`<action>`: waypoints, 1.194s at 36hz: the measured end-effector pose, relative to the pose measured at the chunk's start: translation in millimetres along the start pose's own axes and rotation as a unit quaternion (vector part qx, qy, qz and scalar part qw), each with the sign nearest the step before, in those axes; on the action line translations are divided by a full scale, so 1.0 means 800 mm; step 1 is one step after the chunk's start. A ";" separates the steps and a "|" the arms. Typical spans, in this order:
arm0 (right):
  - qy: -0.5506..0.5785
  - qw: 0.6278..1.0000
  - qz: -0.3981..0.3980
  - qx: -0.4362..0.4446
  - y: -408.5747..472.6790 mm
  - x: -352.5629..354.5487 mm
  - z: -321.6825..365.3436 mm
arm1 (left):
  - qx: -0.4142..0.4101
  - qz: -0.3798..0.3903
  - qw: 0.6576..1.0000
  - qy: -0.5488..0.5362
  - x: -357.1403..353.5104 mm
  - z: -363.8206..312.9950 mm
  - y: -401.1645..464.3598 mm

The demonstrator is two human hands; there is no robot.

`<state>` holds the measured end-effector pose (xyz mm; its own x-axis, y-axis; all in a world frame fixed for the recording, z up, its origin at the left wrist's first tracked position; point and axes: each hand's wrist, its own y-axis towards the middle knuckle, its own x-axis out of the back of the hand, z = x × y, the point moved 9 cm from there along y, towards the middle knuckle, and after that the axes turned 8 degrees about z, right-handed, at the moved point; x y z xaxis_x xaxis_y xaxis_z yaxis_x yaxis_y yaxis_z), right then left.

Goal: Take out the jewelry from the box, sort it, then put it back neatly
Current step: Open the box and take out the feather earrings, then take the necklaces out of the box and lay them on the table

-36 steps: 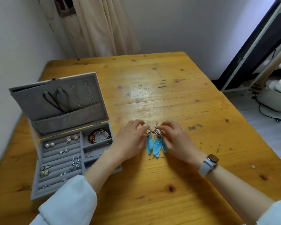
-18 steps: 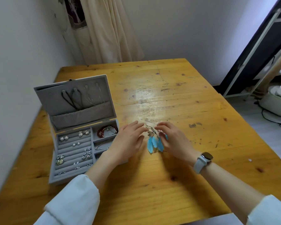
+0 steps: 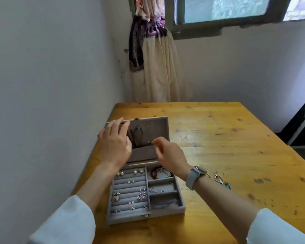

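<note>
Grey velvet jewelry box [image 3: 144, 215] sits open near the bench's [image 3: 236, 138] left edge. Left hand [image 3: 114, 143] steadies the lid, fingers spread; right hand [image 3: 169, 155] hovers, fingers loosely curled, holding nothing. Best lift necklaces [image 3: 136, 136] off their hooks slowly, avoiding tangles.

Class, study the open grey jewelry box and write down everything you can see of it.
The grey velvet-lined jewelry box sits on the yellow wooden table near the wall, lid raised. The lid's lining has hooks with dark cords above a pocket. The tray has ridged rows on the left holding pearl and silver earrings, and three compartments on the right: red and silver bracelets farthest, a thin bangle in the middle. A small metal clasp sits on the front edge. The left hand touches the lid's top corner; the right hand hovers before the pocket.
</note>
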<state>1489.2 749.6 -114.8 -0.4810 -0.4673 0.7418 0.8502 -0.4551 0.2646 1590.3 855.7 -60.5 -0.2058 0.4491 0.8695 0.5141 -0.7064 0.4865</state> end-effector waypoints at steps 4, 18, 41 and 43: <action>-0.026 0.999 -0.028 0.004 0.037 -0.018 0.028 | 0.066 0.098 0.991 0.058 -0.017 0.043 0.013; -0.209 0.974 -0.082 -0.015 0.088 -0.053 0.055 | -0.005 0.030 0.999 -0.024 -0.038 0.069 0.007; 0.233 0.953 -0.122 0.149 0.102 0.103 0.158 | 0.049 0.024 0.979 -0.197 0.003 0.068 0.011; 0.295 0.936 -0.121 0.152 0.097 0.121 0.167 | 0.056 -0.005 0.953 -0.297 0.018 0.063 0.013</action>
<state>1536.9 770.1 59.8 -0.6255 -0.7561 0.1924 0.6792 -0.4064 0.6112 1634.4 882.3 -47.2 0.2797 0.7095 0.6468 0.6079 -0.6523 0.4527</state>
